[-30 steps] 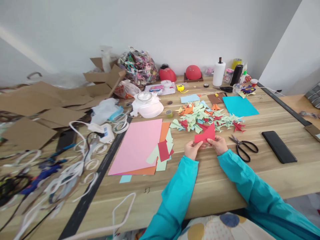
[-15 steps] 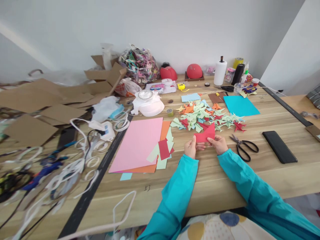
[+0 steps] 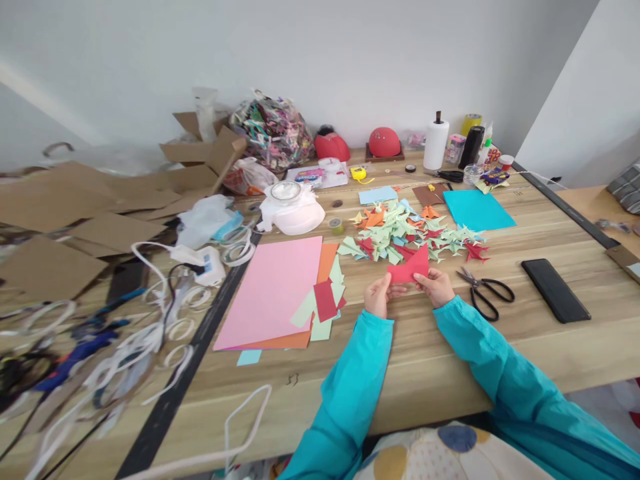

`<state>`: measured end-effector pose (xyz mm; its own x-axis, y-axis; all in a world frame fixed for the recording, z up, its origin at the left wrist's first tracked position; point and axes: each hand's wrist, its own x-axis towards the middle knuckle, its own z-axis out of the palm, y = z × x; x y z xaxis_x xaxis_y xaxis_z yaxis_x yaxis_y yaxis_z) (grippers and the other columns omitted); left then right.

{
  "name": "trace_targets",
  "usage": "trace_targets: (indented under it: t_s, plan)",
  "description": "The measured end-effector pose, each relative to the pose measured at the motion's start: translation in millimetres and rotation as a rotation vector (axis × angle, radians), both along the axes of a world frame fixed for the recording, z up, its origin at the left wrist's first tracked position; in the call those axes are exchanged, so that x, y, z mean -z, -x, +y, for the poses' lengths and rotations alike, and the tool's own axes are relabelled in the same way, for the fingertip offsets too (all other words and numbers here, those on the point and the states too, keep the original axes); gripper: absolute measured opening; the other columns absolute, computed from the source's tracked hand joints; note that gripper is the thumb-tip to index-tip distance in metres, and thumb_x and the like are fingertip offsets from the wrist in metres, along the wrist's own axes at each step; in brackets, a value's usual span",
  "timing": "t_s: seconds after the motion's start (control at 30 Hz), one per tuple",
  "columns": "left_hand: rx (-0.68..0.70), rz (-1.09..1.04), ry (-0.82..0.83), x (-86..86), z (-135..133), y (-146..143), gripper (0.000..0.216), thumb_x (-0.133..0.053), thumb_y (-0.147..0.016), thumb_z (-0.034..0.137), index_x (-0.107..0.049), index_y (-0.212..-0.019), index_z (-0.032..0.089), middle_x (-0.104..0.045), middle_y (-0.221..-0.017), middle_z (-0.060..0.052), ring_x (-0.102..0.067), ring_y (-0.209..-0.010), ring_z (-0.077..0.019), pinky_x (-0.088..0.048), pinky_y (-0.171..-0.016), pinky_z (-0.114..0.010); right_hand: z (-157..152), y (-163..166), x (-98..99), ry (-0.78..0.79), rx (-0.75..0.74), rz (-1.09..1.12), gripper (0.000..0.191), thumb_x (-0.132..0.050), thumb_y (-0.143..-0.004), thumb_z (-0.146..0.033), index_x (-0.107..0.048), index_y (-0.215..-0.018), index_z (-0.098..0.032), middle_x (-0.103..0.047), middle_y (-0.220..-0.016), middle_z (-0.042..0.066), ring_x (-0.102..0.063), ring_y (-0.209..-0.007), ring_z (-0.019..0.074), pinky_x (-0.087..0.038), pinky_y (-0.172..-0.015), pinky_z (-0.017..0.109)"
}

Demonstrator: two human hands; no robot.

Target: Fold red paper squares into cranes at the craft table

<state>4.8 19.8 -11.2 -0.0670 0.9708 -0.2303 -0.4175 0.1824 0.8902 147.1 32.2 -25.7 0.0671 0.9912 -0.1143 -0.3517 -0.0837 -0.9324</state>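
Both my hands pinch a folded red paper (image 3: pixel 411 267) just above the wooden table (image 3: pixel 440 360). My left hand (image 3: pixel 377 297) grips its lower left corner, my right hand (image 3: pixel 437 287) its lower right edge. Both arms wear teal sleeves. Right behind the paper lies a heap of folded paper shapes (image 3: pixel 415 233) in pale green, orange, red and blue. Black scissors (image 3: pixel 484 291) lie just right of my right hand.
Pink and orange sheets with small paper squares (image 3: pixel 273 290) lie to the left. A blue sheet (image 3: pixel 477 210) and a black phone (image 3: pixel 555 291) lie to the right. Cardboard pieces (image 3: pixel 85 213), tape rings and cords crowd the left. A paper roll (image 3: pixel 435 143), bottles and red cushions line the wall.
The hands and red paper stay almost in place; my left fingers shifted slightly on the paper's corner. The view has drifted a little.
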Motion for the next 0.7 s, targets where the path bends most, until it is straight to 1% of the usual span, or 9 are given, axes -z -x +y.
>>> trace_targets:
  t_s: [0.07, 0.1, 0.17, 0.27, 0.43, 0.57, 0.7]
  plan:
    - [-0.012, 0.040, -0.036, -2.7, -1.7, -1.6, 0.047, -0.077, -0.048, 0.042, -0.064, -0.079, 0.010, -0.070, -0.071, -0.008, -0.066, -0.061, -0.0201, -0.055, -0.058, -0.031, -0.4, -0.1, -0.3, -0.001, -0.013, -0.008, 0.030, -0.079, -0.050, -0.037, -0.060, -0.060, -0.017, -0.061, -0.048, -0.002, -0.052, -0.042, 0.0105, -0.043, -0.044, 0.024]
    - [-0.007, 0.077, -0.051, -4.3, -2.9, -2.7, 0.046, -0.080, -0.044, 0.036, -0.065, -0.079, 0.010, -0.070, -0.072, -0.008, -0.066, -0.062, -0.0201, -0.055, -0.060, -0.032, -0.8, -0.1, -0.9, -0.006, -0.030, -0.018, 0.029, -0.079, -0.050, -0.036, -0.061, -0.059, -0.016, -0.061, -0.049, -0.002, -0.052, -0.042, 0.0106, -0.044, -0.045, 0.024]
    - [0.019, 0.152, -0.071, -7.5, -5.7, -4.8, 0.041, -0.081, -0.042, 0.030, -0.067, -0.075, 0.009, -0.070, -0.069, -0.008, -0.066, -0.060, -0.0200, -0.056, -0.060, -0.032, -1.7, -0.1, -2.5, -0.025, -0.079, -0.047, 0.027, -0.079, -0.051, -0.036, -0.062, -0.059, -0.016, -0.062, -0.049, -0.001, -0.054, -0.044, 0.0112, -0.045, -0.046, 0.025]
    - [0.055, 0.179, -0.073, -11.0, -8.6, -6.9, 0.033, -0.079, -0.047, 0.029, -0.068, -0.070, 0.008, -0.069, -0.062, -0.008, -0.065, -0.054, -0.0200, -0.056, -0.058, -0.033, -2.7, -0.4, -4.7, -0.054, -0.132, -0.094, 0.026, -0.078, -0.053, -0.036, -0.062, -0.057, -0.016, -0.062, -0.050, -0.001, -0.055, -0.045, 0.0115, -0.045, -0.047, 0.025]
    - [0.032, 0.195, -0.045, -11.2, -8.7, -6.9, 0.031, -0.078, -0.049, 0.029, -0.068, -0.070, 0.007, -0.066, -0.054, -0.007, -0.062, -0.046, -0.0181, -0.054, -0.049, -0.031, -3.4, -0.6, -4.9, -0.057, -0.114, -0.138, 0.026, -0.077, -0.054, -0.038, -0.061, -0.056, -0.016, -0.061, -0.049, -0.002, -0.053, -0.043, 0.0108, -0.044, -0.045, 0.024]
    - [0.024, 0.194, -0.037, -9.2, -7.8, -6.7, 0.030, -0.078, -0.050, 0.028, -0.068, -0.069, 0.007, -0.065, -0.051, -0.006, -0.060, -0.044, -0.0171, -0.053, -0.047, -0.029, -3.6, -0.5, -5.0, -0.030, -0.100, -0.121, 0.029, -0.076, -0.054, -0.041, -0.061, -0.056, -0.016, -0.061, -0.048, -0.001, -0.054, -0.043, 0.0117, -0.044, -0.045, 0.024]
    - [0.001, 0.179, -0.031, -7.5, -6.5, -6.6, 0.031, -0.078, -0.048, 0.028, -0.066, -0.067, 0.006, -0.064, -0.051, -0.006, -0.060, -0.042, -0.0158, -0.052, -0.045, -0.026, -3.3, -0.6, -5.9, -0.059, -0.138, -0.130, 0.030, -0.080, -0.048, -0.037, -0.062, -0.060, -0.016, -0.062, -0.051, -0.001, -0.055, -0.046, 0.0121, -0.046, -0.048, 0.025]
